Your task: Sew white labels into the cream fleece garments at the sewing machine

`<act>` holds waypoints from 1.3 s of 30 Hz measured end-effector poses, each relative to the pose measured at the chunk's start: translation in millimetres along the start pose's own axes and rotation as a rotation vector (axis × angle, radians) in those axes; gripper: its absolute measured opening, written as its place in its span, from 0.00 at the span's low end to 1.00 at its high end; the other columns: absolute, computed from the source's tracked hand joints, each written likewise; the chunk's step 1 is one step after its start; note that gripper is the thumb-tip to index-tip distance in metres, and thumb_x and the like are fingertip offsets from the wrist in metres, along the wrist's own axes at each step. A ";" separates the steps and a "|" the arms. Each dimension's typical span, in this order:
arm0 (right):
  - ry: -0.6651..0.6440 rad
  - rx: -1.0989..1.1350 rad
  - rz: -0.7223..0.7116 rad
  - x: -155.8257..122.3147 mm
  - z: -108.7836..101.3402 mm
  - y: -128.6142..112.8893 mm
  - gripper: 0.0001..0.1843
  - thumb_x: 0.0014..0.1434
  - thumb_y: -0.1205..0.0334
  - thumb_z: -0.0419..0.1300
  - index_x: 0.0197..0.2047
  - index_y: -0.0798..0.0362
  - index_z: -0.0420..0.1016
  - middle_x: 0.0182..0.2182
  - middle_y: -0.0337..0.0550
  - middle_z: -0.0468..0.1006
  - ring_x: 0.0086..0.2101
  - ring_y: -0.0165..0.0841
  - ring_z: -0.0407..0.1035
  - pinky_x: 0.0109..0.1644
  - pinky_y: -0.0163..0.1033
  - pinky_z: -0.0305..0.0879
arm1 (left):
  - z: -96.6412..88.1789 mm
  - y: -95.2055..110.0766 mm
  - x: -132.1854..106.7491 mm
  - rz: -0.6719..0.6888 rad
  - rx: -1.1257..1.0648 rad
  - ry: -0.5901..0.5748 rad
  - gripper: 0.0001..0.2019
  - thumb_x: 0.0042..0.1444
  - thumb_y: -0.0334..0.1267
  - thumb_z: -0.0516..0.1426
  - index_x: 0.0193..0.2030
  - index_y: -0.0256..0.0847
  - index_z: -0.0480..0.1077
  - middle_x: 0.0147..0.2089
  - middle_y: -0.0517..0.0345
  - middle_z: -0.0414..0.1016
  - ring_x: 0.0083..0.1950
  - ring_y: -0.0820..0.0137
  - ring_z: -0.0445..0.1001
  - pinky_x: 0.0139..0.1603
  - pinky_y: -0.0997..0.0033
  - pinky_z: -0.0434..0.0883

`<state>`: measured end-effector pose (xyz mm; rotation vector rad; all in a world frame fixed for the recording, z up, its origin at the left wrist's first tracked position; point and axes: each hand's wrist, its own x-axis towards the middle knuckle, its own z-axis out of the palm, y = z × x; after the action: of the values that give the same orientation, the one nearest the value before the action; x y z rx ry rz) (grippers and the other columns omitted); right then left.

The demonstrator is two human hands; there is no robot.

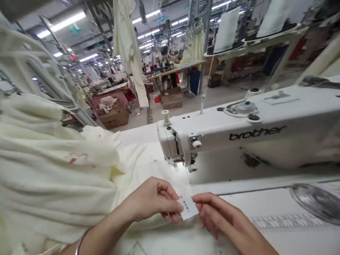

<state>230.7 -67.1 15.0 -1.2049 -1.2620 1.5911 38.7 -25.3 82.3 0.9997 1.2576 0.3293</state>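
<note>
Cloth heaped left of machine; its weight could drag; left hand, in front of machine, pinching label there — may slip if pinch loosens; right hand at label's corner — gripping or not, cannot tell.

ceiling tubes bright — glow under machine head — edges blurred
</note>
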 end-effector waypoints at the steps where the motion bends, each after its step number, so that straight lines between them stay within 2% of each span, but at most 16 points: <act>1: -0.033 0.038 0.018 2.4 3.4 -8.2 0.19 0.58 0.42 0.56 0.37 0.50 0.72 0.24 0.34 0.67 0.25 0.28 0.59 0.32 0.31 0.58 | -0.2 -2.1 4.4 -0.006 0.000 -0.014 0.20 0.32 0.44 0.70 0.25 0.34 0.68 0.20 0.58 0.73 0.23 0.75 0.72 0.24 0.79 0.64; 3: -0.040 0.083 0.010 7.3 10.2 -15.1 0.18 0.56 0.45 0.59 0.29 0.52 0.68 0.22 0.33 0.63 0.25 0.27 0.56 0.31 0.31 0.54 | -0.7 -4.8 9.2 -0.005 -0.012 -0.027 0.20 0.32 0.43 0.70 0.25 0.34 0.67 0.19 0.59 0.73 0.22 0.76 0.70 0.24 0.79 0.65; 5: 0.005 0.098 -0.003 11.0 15.5 -13.3 0.19 0.55 0.46 0.60 0.25 0.53 0.65 0.22 0.32 0.61 0.25 0.26 0.54 0.30 0.31 0.52 | -0.3 -7.8 10.6 0.014 -0.040 -0.015 0.19 0.34 0.42 0.70 0.26 0.34 0.68 0.20 0.58 0.74 0.23 0.75 0.71 0.25 0.78 0.67; 8: 0.061 0.078 -0.017 14.3 17.3 -4.9 0.18 0.56 0.47 0.59 0.26 0.53 0.65 0.22 0.32 0.59 0.25 0.26 0.54 0.30 0.31 0.52 | 2.4 -13.1 11.7 0.050 -0.091 0.019 0.18 0.38 0.43 0.68 0.28 0.33 0.68 0.23 0.56 0.75 0.26 0.74 0.73 0.28 0.77 0.69; 10: 0.053 0.036 -0.040 15.9 14.7 2.5 0.19 0.58 0.46 0.57 0.27 0.53 0.65 0.22 0.33 0.60 0.25 0.27 0.56 0.30 0.31 0.54 | 3.3 -15.5 14.3 0.071 -0.079 0.050 0.16 0.41 0.44 0.66 0.29 0.34 0.69 0.23 0.56 0.75 0.25 0.74 0.73 0.29 0.76 0.69; 12: 0.065 -0.083 -0.101 16.4 10.9 13.0 0.17 0.62 0.47 0.55 0.31 0.52 0.67 0.25 0.35 0.64 0.26 0.28 0.60 0.30 0.32 0.58 | 0.4 -16.3 20.0 0.136 0.018 0.143 0.14 0.45 0.44 0.63 0.28 0.34 0.69 0.22 0.56 0.75 0.24 0.74 0.72 0.29 0.76 0.69; 14: 0.148 -0.295 -0.254 14.9 8.2 27.5 0.12 0.65 0.51 0.52 0.38 0.51 0.69 0.30 0.38 0.68 0.30 0.30 0.64 0.34 0.33 0.62 | -7.8 -17.4 28.9 0.201 0.174 0.272 0.12 0.48 0.43 0.61 0.28 0.35 0.69 0.23 0.56 0.75 0.25 0.73 0.73 0.30 0.75 0.69; 16: 0.238 -0.556 -0.493 11.4 7.4 44.3 0.08 0.67 0.58 0.51 0.45 0.51 0.68 0.37 0.42 0.70 0.36 0.33 0.66 0.41 0.35 0.64 | -19.1 -20.5 38.9 0.199 0.330 0.363 0.09 0.49 0.41 0.59 0.28 0.36 0.70 0.24 0.57 0.75 0.27 0.71 0.74 0.31 0.74 0.69; 18: 0.269 -0.802 -0.678 7.1 7.3 59.0 0.09 0.67 0.65 0.49 0.47 0.52 0.68 0.41 0.46 0.69 0.42 0.37 0.66 0.45 0.39 0.63 | -28.0 -24.6 46.7 0.142 0.431 0.387 0.07 0.50 0.39 0.58 0.27 0.37 0.70 0.24 0.58 0.75 0.27 0.70 0.74 0.30 0.74 0.68; 20: 0.257 -0.966 -0.747 4.0 6.3 67.0 0.11 0.67 0.68 0.47 0.47 0.53 0.69 0.43 0.48 0.69 0.44 0.39 0.65 0.44 0.42 0.63 | -29.5 -26.3 50.1 0.114 0.465 0.394 0.07 0.50 0.38 0.57 0.26 0.37 0.70 0.23 0.59 0.74 0.26 0.70 0.74 0.29 0.74 0.67; 24: 0.230 -0.956 -0.715 6.8 -1.2 60.4 0.11 0.67 0.64 0.48 0.48 0.53 0.68 0.43 0.48 0.68 0.44 0.36 0.66 0.43 0.37 0.67 | -12.5 -17.9 51.6 0.126 0.375 0.367 0.07 0.51 0.38 0.58 0.27 0.38 0.69 0.23 0.60 0.73 0.26 0.70 0.75 0.29 0.74 0.68; 28: 0.355 -0.989 -0.695 19.1 -6.8 52.2 0.14 0.69 0.65 0.46 0.52 0.57 0.67 0.42 0.50 0.68 0.43 0.36 0.66 0.43 0.37 0.67 | 0.3 -15.6 64.9 0.078 0.285 0.332 0.06 0.51 0.36 0.58 0.26 0.37 0.68 0.22 0.60 0.72 0.25 0.70 0.75 0.29 0.74 0.68; 33: 0.312 -1.155 -0.701 27.2 -4.3 60.8 0.19 0.66 0.70 0.44 0.56 0.58 0.68 0.41 0.52 0.68 0.41 0.38 0.66 0.41 0.41 0.69 | -3.2 -27.9 79.8 0.079 0.347 0.339 0.06 0.50 0.35 0.57 0.25 0.37 0.69 0.18 0.62 0.69 0.23 0.73 0.70 0.27 0.76 0.64; 39: 0.256 -1.169 -0.645 26.3 -4.3 60.5 0.22 0.65 0.69 0.42 0.57 0.57 0.68 0.42 0.53 0.68 0.40 0.38 0.65 0.39 0.41 0.71 | -4.5 -31.4 81.1 0.126 0.350 0.353 0.07 0.48 0.38 0.57 0.25 0.37 0.69 0.21 0.61 0.71 0.23 0.72 0.70 0.27 0.75 0.64</act>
<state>227.4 -54.7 -49.9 -1.3338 -2.1850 0.1289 51.9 16.0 6.8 1.3652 1.6110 0.4047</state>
